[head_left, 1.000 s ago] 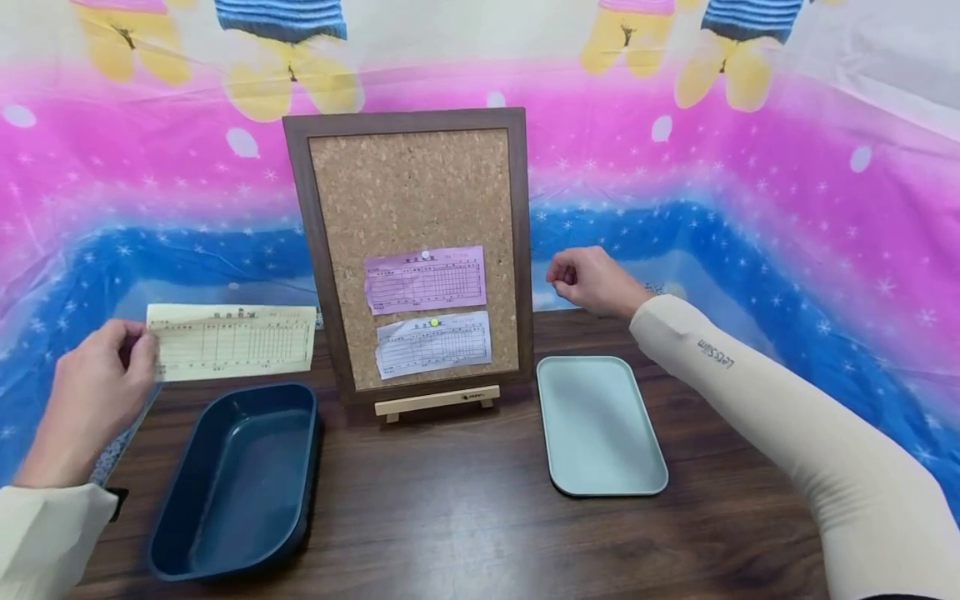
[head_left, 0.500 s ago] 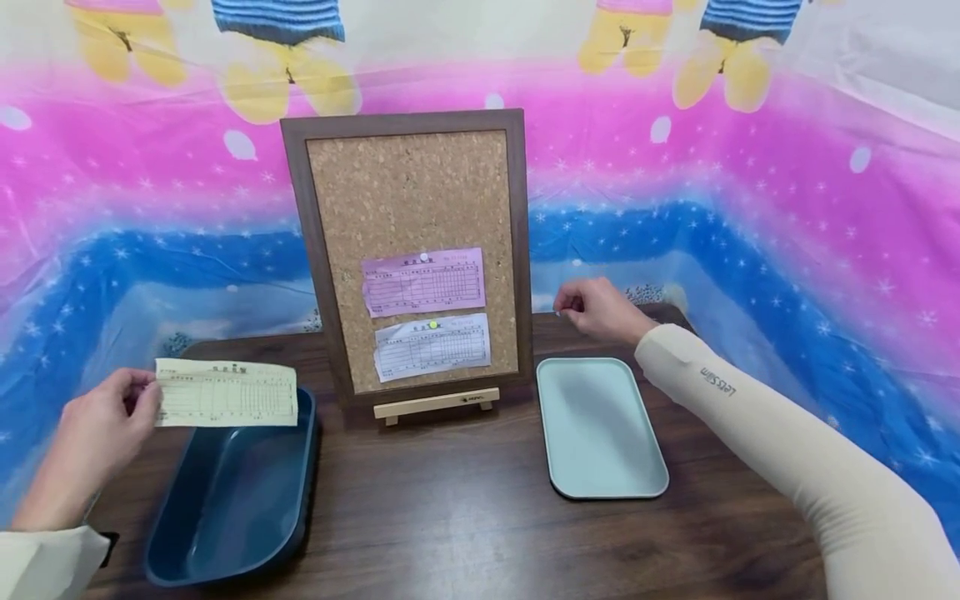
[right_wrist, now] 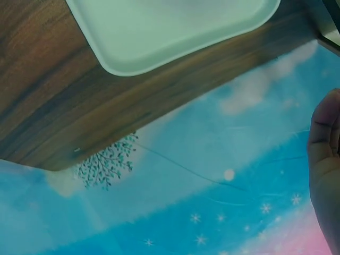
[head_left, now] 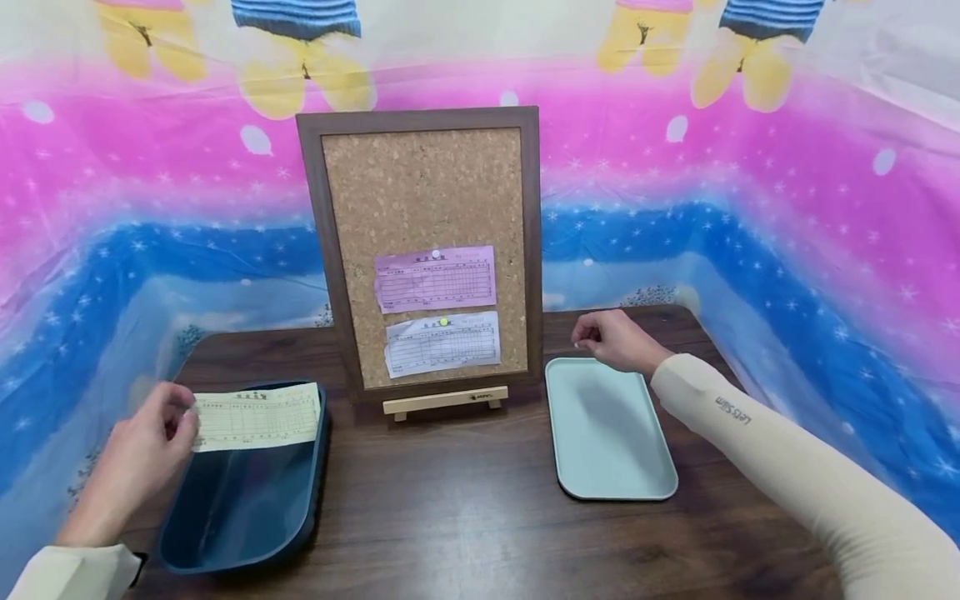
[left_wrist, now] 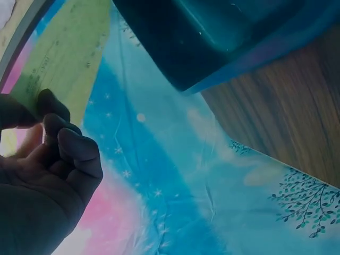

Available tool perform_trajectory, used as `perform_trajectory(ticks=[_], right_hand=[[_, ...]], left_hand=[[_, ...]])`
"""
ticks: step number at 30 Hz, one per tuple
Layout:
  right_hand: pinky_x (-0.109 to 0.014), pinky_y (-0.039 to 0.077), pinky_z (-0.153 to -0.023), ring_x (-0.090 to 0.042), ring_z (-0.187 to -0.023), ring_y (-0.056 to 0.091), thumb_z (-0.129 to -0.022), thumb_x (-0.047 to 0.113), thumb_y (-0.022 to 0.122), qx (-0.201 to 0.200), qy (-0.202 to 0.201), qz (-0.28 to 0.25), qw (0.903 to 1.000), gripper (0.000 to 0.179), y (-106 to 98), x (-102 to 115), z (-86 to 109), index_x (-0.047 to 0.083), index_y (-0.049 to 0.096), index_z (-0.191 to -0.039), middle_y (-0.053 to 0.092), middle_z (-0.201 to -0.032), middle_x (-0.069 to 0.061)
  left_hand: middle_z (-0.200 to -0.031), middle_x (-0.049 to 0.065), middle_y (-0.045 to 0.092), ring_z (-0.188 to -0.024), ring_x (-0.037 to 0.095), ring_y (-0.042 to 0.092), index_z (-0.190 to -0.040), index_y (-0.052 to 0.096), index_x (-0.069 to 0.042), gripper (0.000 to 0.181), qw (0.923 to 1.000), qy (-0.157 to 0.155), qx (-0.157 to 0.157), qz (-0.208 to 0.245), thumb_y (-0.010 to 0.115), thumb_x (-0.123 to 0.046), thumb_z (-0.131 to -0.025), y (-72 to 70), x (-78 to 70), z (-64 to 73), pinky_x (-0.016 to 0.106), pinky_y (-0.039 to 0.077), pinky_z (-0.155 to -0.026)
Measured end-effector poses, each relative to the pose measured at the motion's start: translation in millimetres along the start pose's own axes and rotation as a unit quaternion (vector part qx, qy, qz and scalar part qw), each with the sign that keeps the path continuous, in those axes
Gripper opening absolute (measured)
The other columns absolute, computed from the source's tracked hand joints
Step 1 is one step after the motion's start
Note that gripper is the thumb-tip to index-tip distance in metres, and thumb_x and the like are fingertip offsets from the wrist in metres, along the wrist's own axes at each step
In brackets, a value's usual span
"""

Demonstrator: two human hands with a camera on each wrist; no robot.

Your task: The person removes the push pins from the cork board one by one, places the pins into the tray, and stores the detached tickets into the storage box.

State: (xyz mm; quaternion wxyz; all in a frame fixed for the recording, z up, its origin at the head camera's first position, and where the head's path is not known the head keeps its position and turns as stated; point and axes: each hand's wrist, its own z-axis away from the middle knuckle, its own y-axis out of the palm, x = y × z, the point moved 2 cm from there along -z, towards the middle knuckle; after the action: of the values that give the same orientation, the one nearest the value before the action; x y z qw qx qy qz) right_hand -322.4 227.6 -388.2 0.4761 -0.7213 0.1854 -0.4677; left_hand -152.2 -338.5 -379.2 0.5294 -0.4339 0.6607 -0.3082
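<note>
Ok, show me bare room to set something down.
Free: tabletop between blue bin and pale tray, before the corkboard. Crowded in the head view: bin's far end, behind the yellow slip in the left hand; tray's far edge, near the right hand.

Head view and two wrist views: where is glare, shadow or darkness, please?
Head view: glare on the table, soft shadow across the pale tray; left wrist view: dim, left hand nearly silhouetted; right wrist view: also dim, right hand shaded.

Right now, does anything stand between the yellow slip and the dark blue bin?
Nothing visible does: the left hand pinches the yellow slip by one end, and in the head view it overlaps the dark blue bin.
</note>
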Motion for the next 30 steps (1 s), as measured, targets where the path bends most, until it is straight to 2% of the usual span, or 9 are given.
perform_trajectory(ticks=[3, 7, 9, 12, 16, 22, 27, 30], right_hand=[[-0.033, 0.048, -0.065, -0.017, -0.074, 0.059, -0.091, 0.001, 0.059, 0.011, 0.012, 0.002, 0.9999, 0.016, 6.0, -2.1, 0.7, 0.013, 0.067, -0.09, 0.063, -0.083, -0.001], [-0.032, 0.048, -0.064, -0.016, -0.072, 0.058, -0.091, 0.0, 0.059, 0.019, 0.031, 0.003, 0.9993, 0.016, 11.9, -4.8, 3.8, 0.014, 0.067, -0.089, 0.062, -0.081, 0.001], [-0.032, 0.048, -0.064, -0.015, -0.071, 0.057, -0.09, -0.001, 0.059, 0.023, 0.039, 0.0, 0.999, 0.017, 14.8, -6.2, 5.6, 0.014, 0.067, -0.089, 0.061, -0.08, 0.001], [-0.032, 0.048, -0.063, -0.015, -0.071, 0.056, -0.09, -0.002, 0.059, 0.04, 0.045, -0.006, 0.9982, 0.019, 21.1, -7.9, 7.2, 0.015, 0.067, -0.087, 0.061, -0.081, 0.001], [-0.031, 0.047, -0.063, -0.015, -0.071, 0.056, -0.09, -0.001, 0.06, 0.075, 0.037, -0.018, 0.9963, 0.015, 32.6, -7.5, 8.1, 0.012, 0.067, -0.089, 0.063, -0.085, -0.006], [-0.031, 0.046, -0.062, -0.015, -0.069, 0.054, -0.09, -0.001, 0.06, 0.104, 0.035, -0.025, 0.9936, 0.008, 44.3, -10.3, 12.2, 0.004, 0.067, -0.089, 0.064, -0.086, -0.012], [-0.03, 0.044, -0.061, -0.013, -0.065, 0.051, -0.088, -0.001, 0.062, 0.112, 0.015, -0.008, 0.9936, 0.009, 54.8, -19.9, 16.6, 0.005, 0.066, -0.083, 0.063, -0.079, -0.006], [-0.029, 0.044, -0.061, -0.011, -0.064, 0.051, -0.086, -0.003, 0.063, 0.121, -0.001, 0.0, 0.9927, 0.012, 61.7, -25.7, 18.4, 0.006, 0.066, -0.079, 0.062, -0.075, -0.002]], left_hand=[[-0.069, 0.003, 0.053, -0.047, 0.017, 0.041, -0.105, 0.055, 0.001, 0.019, 0.9987, -0.004, 0.05, -0.011, 0.042, -0.011, -0.098, 2.8, -0.1, 2.5, 0.032, 0.033, -0.044], [-0.054, 0.001, 0.046, -0.041, 0.014, 0.032, -0.109, 0.06, 0.005, 0.03, 0.9925, -0.02, 0.12, -0.014, 0.037, -0.008, -0.096, 8.0, -0.3, 5.3, 0.032, 0.031, -0.041], [-0.05, 0.001, 0.041, -0.04, 0.014, 0.029, -0.11, 0.06, 0.006, 0.031, 0.989, -0.021, 0.145, -0.019, 0.037, -0.006, -0.094, 10.8, -0.1, 6.2, 0.031, 0.029, -0.041], [-0.059, 0.002, 0.053, -0.044, 0.013, 0.041, -0.109, 0.062, 0.007, 0.025, 0.9842, -0.013, 0.176, -0.019, 0.047, -0.005, -0.094, 15.7, 1.0, 6.6, 0.03, 0.034, -0.043], [-0.076, 0.001, 0.065, -0.056, 0.015, 0.054, -0.101, 0.068, 0.002, 0.017, 0.9765, -0.011, 0.214, -0.02, 0.059, -0.009, -0.092, 24.5, 2.3, 8.7, 0.031, 0.041, -0.048], [-0.084, 0.002, 0.067, -0.066, 0.014, 0.059, -0.098, 0.073, -0.006, 0.015, 0.9636, -0.018, 0.265, -0.031, 0.064, -0.015, -0.089, 34.8, -0.8, 13.2, 0.034, 0.047, -0.054], [-0.082, -0.003, 0.066, -0.069, 0.012, 0.058, -0.09, 0.075, -0.015, 0.008, 0.9532, -0.002, 0.3, -0.037, 0.068, -0.017, -0.086, 43.6, -2.4, 17.6, 0.036, 0.049, -0.058], [-0.08, -0.005, 0.064, -0.068, 0.011, 0.057, -0.087, 0.074, -0.017, 0.005, 0.948, -0.004, 0.317, -0.027, 0.071, -0.017, -0.084, 47.5, -1.8, 20.7, 0.036, 0.048, -0.059]])
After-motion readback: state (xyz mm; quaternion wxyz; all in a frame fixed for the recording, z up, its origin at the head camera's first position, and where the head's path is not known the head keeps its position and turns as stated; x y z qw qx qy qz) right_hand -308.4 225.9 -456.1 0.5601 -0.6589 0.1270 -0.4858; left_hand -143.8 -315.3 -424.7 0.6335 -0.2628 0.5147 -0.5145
